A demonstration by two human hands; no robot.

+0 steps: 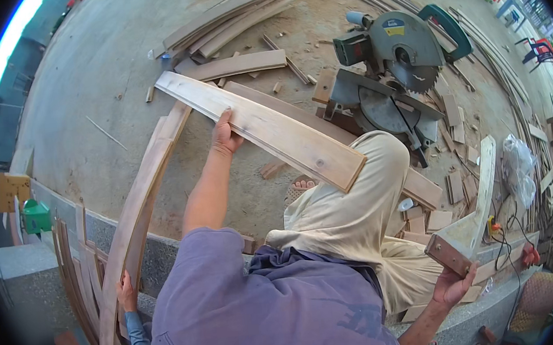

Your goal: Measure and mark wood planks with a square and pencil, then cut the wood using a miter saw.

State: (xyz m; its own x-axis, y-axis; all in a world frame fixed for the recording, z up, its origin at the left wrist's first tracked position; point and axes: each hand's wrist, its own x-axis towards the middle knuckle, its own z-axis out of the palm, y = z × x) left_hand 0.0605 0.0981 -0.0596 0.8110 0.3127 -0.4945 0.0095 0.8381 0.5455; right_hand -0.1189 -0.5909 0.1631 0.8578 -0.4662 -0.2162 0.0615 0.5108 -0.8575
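Note:
My left hand (226,134) is closed around the edge of a long, pale wooden plank (266,130). The plank slants across in front of me, its near end over my raised knee and its far end close to a long leaning board. Low on the right, my right hand (454,286) grips what looks like a try square (449,255), with a brown wooden stock and a pale blade pointing up and away. The palm and part of the fingers are hidden behind the stock.
A miter saw (404,49) stands on the floor at the upper right. Planks (230,19) are stacked at the back. To my left, another person's hand (127,292), in a blue sleeve, touches long boards (139,184). Offcuts (438,219) and a plastic bag (519,167) lie right.

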